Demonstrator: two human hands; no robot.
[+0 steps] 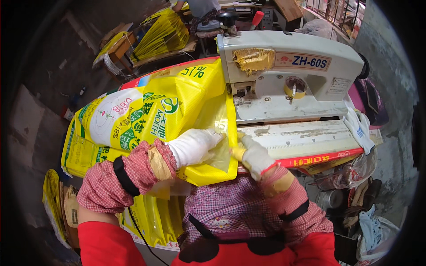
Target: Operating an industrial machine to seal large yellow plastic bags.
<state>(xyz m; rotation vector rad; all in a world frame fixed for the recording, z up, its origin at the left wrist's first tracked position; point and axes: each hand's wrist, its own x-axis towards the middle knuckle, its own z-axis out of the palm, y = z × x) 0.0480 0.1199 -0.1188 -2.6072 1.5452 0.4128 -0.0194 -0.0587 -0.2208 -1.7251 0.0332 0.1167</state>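
A large yellow woven plastic bag with green print lies across the left of the bench, its open mouth turned right, a clear liner showing inside. My left hand, in a white glove, reaches over the bag's mouth; its closed fingers grip the bag and liner near the edge. On the mouth's outer side, my right hand, in a worn glove with yellow on a fingertip, pinches the yellow rim. The rim's far end runs up to the needle area of a white industrial sewing machine, just beyond my hands.
A tape roll sits on the machine's body. A white glove lies on the machine bed's right end. More yellow bags are stacked below at left. Farther back, a person sits by bundled yellow bags. Plastic-wrapped items are at right.
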